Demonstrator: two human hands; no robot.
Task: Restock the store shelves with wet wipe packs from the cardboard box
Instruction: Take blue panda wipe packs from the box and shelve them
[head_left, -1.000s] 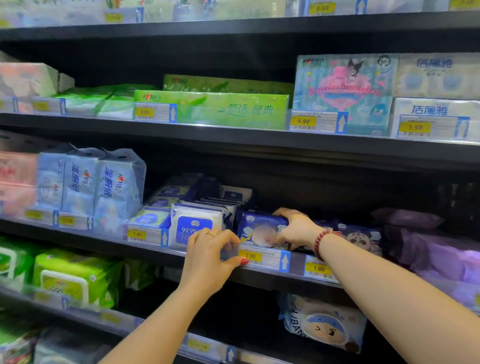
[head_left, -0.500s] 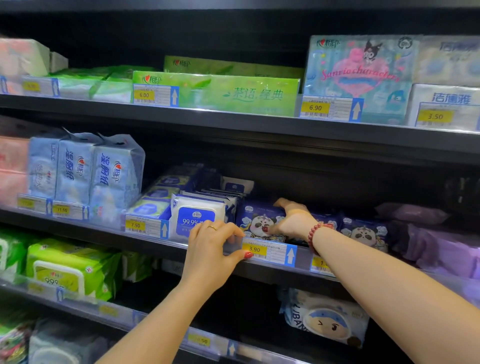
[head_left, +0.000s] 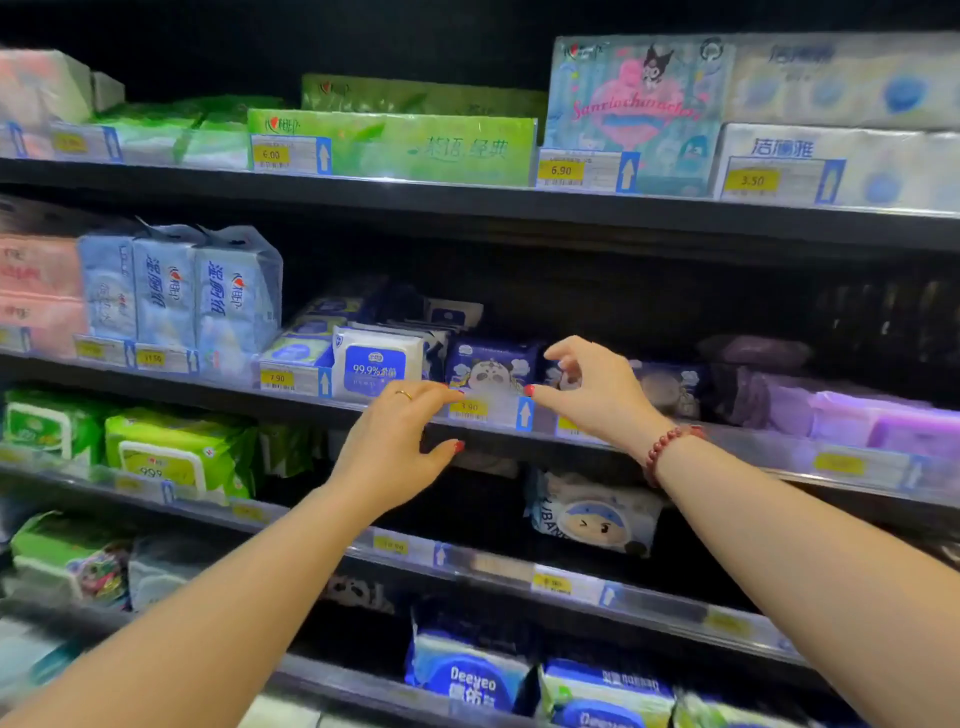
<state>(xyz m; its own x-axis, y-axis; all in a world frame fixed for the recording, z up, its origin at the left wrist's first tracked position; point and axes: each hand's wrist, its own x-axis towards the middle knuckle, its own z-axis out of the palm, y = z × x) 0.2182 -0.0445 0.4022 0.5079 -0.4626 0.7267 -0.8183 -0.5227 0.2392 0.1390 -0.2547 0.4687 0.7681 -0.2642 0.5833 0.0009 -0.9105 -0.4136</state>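
The right hand (head_left: 597, 392), pressed on the dark-blue plastic panda-print wipe pack (head_left: 491, 366) half a second ago, is now lifted clear of it, fingers loosely spread and empty. The pack is judged placed, standing at the shelf front. It is seen just left of the right hand and just above the left hand (head_left: 397, 441), which is held half-open, empty, at the clear price-tag strip (head_left: 488, 410). No cardboard box is seen.
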